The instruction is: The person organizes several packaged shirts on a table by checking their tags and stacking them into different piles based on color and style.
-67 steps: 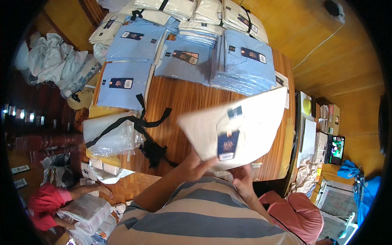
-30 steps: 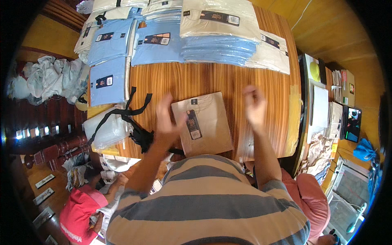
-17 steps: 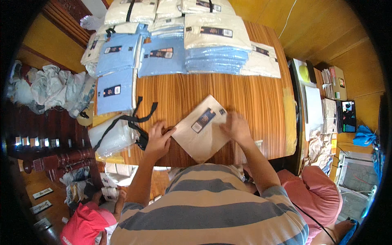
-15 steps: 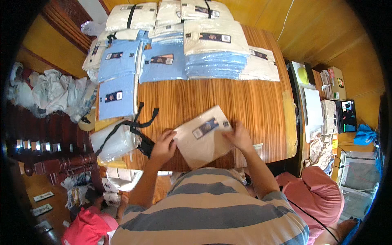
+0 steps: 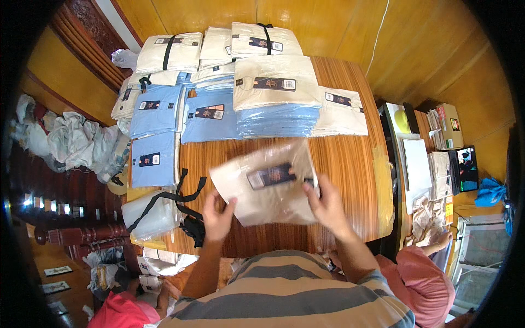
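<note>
A flat, cream folded garment in a clear plastic bag [image 5: 262,199], with a dark printed tag on its front, is held up over the near part of the table. My left hand [image 5: 220,217] grips its lower left edge, the thumb on the near side. My right hand [image 5: 330,206] pinches its right edge beside a small dark label. The bag is slightly blurred and tilted. Beyond it, a tall stack of bagged garments [image 5: 279,82] has cream on top and blue below. Fingers behind the bag are partly hidden.
Left of my left hand lie black straps [image 5: 178,197] and clear plastic bags [image 5: 147,213]. Bagged blue garments [image 5: 155,161] line the table's left side; strapped cream bundles [image 5: 169,52] stand behind. People in pink clothing [image 5: 418,281] and a red top [image 5: 123,311] are close by.
The bagged garment has been lifted and turned from a slant to nearly level. My right hand has moved slightly lower. The view has tipped up, and the person in pink has extended an arm.
</note>
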`<action>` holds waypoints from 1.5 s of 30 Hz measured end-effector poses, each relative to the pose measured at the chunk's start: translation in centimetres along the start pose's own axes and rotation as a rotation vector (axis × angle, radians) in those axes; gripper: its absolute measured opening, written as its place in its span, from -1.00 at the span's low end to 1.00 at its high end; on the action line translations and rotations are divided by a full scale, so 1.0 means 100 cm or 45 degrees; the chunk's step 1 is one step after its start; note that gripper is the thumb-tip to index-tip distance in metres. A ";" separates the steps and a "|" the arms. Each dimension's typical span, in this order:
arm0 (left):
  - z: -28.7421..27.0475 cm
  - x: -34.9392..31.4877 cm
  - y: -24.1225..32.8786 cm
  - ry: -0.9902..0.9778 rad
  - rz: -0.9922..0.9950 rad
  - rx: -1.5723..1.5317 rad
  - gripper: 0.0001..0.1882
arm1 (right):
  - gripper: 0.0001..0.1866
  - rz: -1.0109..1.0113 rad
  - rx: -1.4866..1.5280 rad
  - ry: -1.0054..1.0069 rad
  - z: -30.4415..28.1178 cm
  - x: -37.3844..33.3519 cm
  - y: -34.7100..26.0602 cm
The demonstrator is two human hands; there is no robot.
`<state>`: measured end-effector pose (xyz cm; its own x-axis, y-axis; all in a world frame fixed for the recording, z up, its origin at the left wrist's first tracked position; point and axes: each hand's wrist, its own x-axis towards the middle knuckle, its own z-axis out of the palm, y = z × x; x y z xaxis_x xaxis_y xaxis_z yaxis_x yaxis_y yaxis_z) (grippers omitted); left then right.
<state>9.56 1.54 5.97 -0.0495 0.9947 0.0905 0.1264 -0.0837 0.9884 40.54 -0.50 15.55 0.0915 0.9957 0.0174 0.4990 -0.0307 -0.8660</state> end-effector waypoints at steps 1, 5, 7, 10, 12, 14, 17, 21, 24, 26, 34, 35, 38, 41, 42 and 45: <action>0.007 0.035 0.043 -0.015 0.058 0.032 -0.55 | -0.75 -0.292 0.023 0.195 -0.010 0.025 -0.011; 0.038 0.163 0.121 0.045 0.273 -0.064 -0.44 | -0.32 -0.461 0.288 0.418 -0.045 0.145 -0.050; 0.055 0.238 0.142 -0.062 0.233 -0.131 -0.46 | -0.43 -0.401 0.144 0.433 -0.065 0.207 -0.046; 0.077 0.317 0.118 -0.028 0.163 0.259 -0.60 | -0.43 -0.167 -0.168 0.257 -0.075 0.274 -0.033; 0.087 0.338 0.072 -0.099 0.187 0.449 -0.56 | -0.36 0.198 -0.656 0.006 -0.074 0.307 -0.008; 0.090 0.336 0.044 -0.136 0.116 0.410 -0.50 | -0.28 0.023 -0.590 0.164 -0.066 0.308 0.016; 0.094 0.344 0.028 -0.023 0.107 0.097 -0.44 | -0.35 -0.065 -0.372 0.323 -0.072 0.296 0.039; 0.072 0.408 0.053 0.236 0.235 0.251 -0.46 | -0.58 0.000 0.124 0.538 -0.082 0.266 0.078; 0.077 0.483 0.073 -0.014 0.002 0.298 -0.49 | -0.68 0.054 0.260 0.595 -0.069 0.225 0.093; 0.100 0.508 0.091 -0.170 -0.166 0.662 -0.52 | -0.72 0.061 0.319 0.625 -0.060 0.196 0.119; 0.179 0.522 0.096 0.066 -0.101 -0.089 -0.73 | -0.75 0.228 0.355 0.681 -0.087 0.102 0.144; 0.186 0.522 0.100 0.116 0.014 -0.041 -0.71 | -0.75 0.227 0.315 0.699 -0.093 0.090 0.144; 0.165 0.555 0.114 0.289 0.426 0.091 -0.68 | -0.76 0.240 0.269 0.676 -0.100 0.069 0.133; 0.162 0.523 0.182 0.178 0.628 -0.061 -0.66 | -0.76 0.207 -0.141 0.577 -0.122 0.034 0.095; 0.150 0.503 0.206 0.243 0.715 0.048 -0.67 | -0.75 0.192 -0.268 0.499 -0.124 0.026 0.071; 0.085 0.446 0.266 0.305 1.025 0.278 -0.50 | -0.71 -0.025 -0.400 0.368 -0.110 0.011 0.027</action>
<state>19.09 44.22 35.27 -0.0678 0.5964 0.7998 0.3986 -0.7187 0.5697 51.48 -0.43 18.72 0.2948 0.9320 0.2107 0.7371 -0.0816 -0.6708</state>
